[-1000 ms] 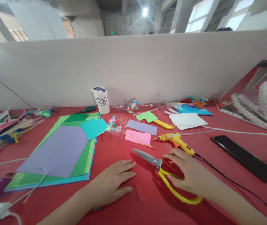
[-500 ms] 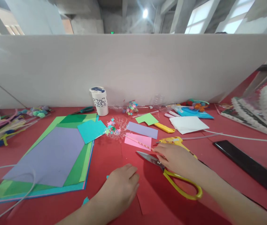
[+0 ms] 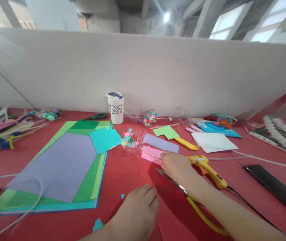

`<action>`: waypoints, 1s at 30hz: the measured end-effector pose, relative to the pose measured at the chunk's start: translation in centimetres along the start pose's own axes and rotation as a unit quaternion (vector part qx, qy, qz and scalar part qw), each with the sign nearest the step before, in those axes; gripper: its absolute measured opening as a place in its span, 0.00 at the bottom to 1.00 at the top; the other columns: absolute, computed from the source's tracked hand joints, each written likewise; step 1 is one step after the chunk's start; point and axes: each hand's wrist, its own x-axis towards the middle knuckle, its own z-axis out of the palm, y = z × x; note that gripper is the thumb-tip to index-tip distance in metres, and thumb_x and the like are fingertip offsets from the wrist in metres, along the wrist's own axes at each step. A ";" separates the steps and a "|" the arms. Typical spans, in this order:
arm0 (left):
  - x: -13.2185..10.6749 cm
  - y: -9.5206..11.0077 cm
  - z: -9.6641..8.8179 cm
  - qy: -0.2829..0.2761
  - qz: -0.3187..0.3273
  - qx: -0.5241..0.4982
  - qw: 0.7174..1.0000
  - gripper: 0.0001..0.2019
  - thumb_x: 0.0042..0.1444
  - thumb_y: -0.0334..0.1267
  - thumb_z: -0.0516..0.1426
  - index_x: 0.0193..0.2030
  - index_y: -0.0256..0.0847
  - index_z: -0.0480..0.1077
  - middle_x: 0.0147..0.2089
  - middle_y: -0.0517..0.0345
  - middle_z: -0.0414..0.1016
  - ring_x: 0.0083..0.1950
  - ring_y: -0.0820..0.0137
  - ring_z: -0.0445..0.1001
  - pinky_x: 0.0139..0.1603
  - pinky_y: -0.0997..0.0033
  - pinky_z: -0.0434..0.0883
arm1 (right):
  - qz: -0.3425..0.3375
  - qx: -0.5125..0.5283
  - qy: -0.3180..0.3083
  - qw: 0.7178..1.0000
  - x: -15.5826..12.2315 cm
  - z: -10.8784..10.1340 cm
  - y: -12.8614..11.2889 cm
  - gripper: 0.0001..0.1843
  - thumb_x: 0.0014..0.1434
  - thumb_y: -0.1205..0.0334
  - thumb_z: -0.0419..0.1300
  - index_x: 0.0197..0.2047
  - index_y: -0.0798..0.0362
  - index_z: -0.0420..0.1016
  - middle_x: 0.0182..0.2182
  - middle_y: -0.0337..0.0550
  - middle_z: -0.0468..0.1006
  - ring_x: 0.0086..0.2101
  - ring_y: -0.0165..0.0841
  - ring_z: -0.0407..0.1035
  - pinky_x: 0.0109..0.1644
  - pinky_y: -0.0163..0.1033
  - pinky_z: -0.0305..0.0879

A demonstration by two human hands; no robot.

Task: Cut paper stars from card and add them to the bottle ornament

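My right hand (image 3: pixel 176 167) reaches over the pink paper strip (image 3: pixel 148 157). Its fingers are closed at the near end of a thin striped stick (image 3: pixel 151 152), which points toward a clear plastic bundle of star confetti (image 3: pixel 130 140). Below that forearm lie scissors with yellow handles (image 3: pixel 203 214), blades pointing up-left and partly covered. Closer to me, my left hand (image 3: pixel 139 212) rests low over the red table with its fingers curled together; whatever they may hold is hidden. Small blue paper scraps (image 3: pixel 98 225) lie beside it.
Stacked coloured paper sheets (image 3: pixel 57 164) cover the left side. A yellow glue gun (image 3: pixel 209 167) and black phone (image 3: pixel 273 187) lie to the right. Behind are a yellow utility knife (image 3: pixel 186 144), white paper (image 3: pixel 213 142), a white cup (image 3: pixel 116 108) and a white partition (image 3: pixel 143 70).
The view has shifted, so table items appear farther right. My right hand has slid along the striped stick toward the star bundle, over the pink strip. My left hand stays low and curled.
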 end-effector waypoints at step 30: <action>-0.2 -0.2 -0.4 0.030 0.016 0.020 0.999 0.13 0.61 0.35 0.52 0.47 0.34 0.74 0.50 0.49 0.79 0.51 0.63 0.74 0.51 0.67 0.70 | -0.113 -0.020 0.012 0.993 1.2 0.1 -2.5 0.15 0.64 0.60 0.59 0.52 0.57 0.70 0.48 0.48 0.74 0.41 0.37 0.73 0.42 0.46 0.73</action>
